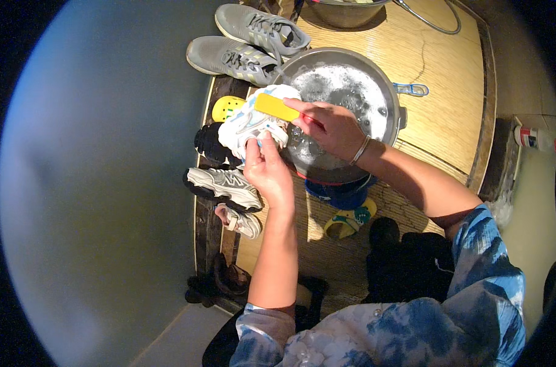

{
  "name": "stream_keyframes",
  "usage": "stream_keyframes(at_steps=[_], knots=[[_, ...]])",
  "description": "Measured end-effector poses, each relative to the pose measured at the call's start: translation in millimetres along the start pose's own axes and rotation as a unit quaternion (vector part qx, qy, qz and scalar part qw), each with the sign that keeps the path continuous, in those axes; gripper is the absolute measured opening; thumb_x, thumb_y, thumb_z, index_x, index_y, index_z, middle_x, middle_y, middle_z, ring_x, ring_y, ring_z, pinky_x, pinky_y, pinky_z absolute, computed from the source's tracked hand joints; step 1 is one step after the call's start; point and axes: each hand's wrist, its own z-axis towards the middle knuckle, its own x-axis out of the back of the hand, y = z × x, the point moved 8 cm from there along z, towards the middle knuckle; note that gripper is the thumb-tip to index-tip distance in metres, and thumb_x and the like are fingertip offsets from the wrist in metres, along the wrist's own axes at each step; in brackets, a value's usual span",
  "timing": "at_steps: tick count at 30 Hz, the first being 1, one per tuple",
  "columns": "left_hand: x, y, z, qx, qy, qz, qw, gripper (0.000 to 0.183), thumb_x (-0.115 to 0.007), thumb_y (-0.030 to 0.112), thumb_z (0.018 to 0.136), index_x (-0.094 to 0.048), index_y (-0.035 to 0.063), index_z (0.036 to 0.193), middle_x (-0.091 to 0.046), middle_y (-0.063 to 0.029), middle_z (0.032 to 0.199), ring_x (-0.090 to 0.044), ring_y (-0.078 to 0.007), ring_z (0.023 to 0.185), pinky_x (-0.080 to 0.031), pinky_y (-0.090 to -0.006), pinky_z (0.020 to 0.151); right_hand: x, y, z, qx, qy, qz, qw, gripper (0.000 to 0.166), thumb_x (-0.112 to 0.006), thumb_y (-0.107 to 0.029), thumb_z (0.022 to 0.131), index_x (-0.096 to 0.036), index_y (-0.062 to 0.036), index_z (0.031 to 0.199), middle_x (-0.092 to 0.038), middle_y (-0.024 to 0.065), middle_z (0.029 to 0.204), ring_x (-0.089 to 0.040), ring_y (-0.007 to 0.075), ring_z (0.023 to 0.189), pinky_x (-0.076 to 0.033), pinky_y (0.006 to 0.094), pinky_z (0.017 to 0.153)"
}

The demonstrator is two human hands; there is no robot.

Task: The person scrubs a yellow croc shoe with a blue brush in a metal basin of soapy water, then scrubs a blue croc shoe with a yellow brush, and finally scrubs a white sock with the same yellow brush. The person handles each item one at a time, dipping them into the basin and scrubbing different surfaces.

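Observation:
My left hand [269, 174] grips a white sneaker with pale blue parts [243, 130] and holds it up over the left rim of a grey basin [394, 91]. In my right hand [335, 128] is a scrub brush [274, 107] with a yellow head and a red handle. The brush head lies across the sneaker's upper side; its bristles are largely hidden. Foamy water [351, 94] fills the basin behind and below my right hand.
Grey lace-up sneakers [234, 52], a yellow clog [227, 108], a black shoe [211, 141], a beige sneaker [223, 186] and a small strapped shoe [241, 222] line the left edge. A blue-handled brush [411, 89] lies right of the basin. Another metal basin [346, 13] stands beyond.

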Motion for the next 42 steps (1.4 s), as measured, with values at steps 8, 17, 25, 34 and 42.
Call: stream_keyframes(at_steps=[8, 17, 25, 34, 42], knots=[[-0.7, -29.3, -8.9, 0.014, 0.024, -0.081, 0.996, 0.013, -0.057, 0.007, 0.094, -0.060, -0.0039, 0.087, -0.062, -0.0023, 0.086, -0.051, -0.0079, 0.077, -0.044, -0.0239, 0.070, -21.1, -21.6, -8.2, 0.168, -0.015, -0.060, 0.984, 0.038, -0.047, -0.037, 0.095, -0.059, -0.0132, 0.123, -0.068, 0.0157, 0.099, -0.066, 0.0311, 0.084, -0.055, 0.0391, 0.070], [8.7, -49.6, -8.7, 0.030, 0.043, -0.121, 0.991, 0.012, -0.057, 0.006, 0.094, -0.062, -0.0041, 0.097, -0.064, -0.0035, 0.092, -0.054, -0.0080, 0.080, -0.047, -0.0231, 0.072, -14.9, -33.9, -16.8, 0.042, -0.123, -0.019, 0.991, 0.046, -0.042, -0.039, 0.097, -0.050, -0.0172, 0.136, -0.065, 0.0177, 0.082, -0.066, 0.0285, 0.069, -0.054, 0.0422, 0.059], [-1.9, -32.6, -9.3, -0.014, 0.010, -0.013, 1.000, 0.014, -0.057, 0.009, 0.094, -0.063, -0.0030, 0.089, -0.064, -0.0024, 0.087, -0.051, -0.0077, 0.079, -0.045, -0.0241, 0.071, -1.1, -7.9, -14.4, -0.003, -0.050, -0.026, 0.998, 0.044, -0.046, -0.037, 0.096, -0.052, -0.0189, 0.135, -0.065, 0.0110, 0.083, -0.065, 0.0270, 0.070, -0.053, 0.0357, 0.057], [-7.2, -30.7, -12.6, -0.043, 0.012, 0.011, 0.999, 0.018, -0.057, 0.009, 0.095, -0.058, -0.0045, 0.083, -0.057, -0.0003, 0.077, -0.045, -0.0065, 0.072, -0.043, -0.0230, 0.065, 34.5, 21.2, 5.3, -0.045, -0.013, -0.099, 0.994, 0.042, -0.050, -0.035, 0.094, -0.056, -0.0134, 0.130, -0.065, 0.0153, 0.084, -0.065, 0.0288, 0.074, -0.053, 0.0401, 0.064], [-6.0, -28.0, -14.3, -0.031, 0.005, -0.004, 1.000, 0.017, -0.058, 0.009, 0.094, -0.059, -0.0048, 0.085, -0.061, -0.0027, 0.081, -0.050, -0.0090, 0.075, -0.044, -0.0248, 0.070, -0.8, -1.4, -11.4, 0.018, -0.115, -0.039, 0.992, 0.044, -0.049, -0.031, 0.094, -0.050, -0.0188, 0.136, -0.063, 0.0125, 0.077, -0.065, 0.0257, 0.071, -0.054, 0.0381, 0.063]])
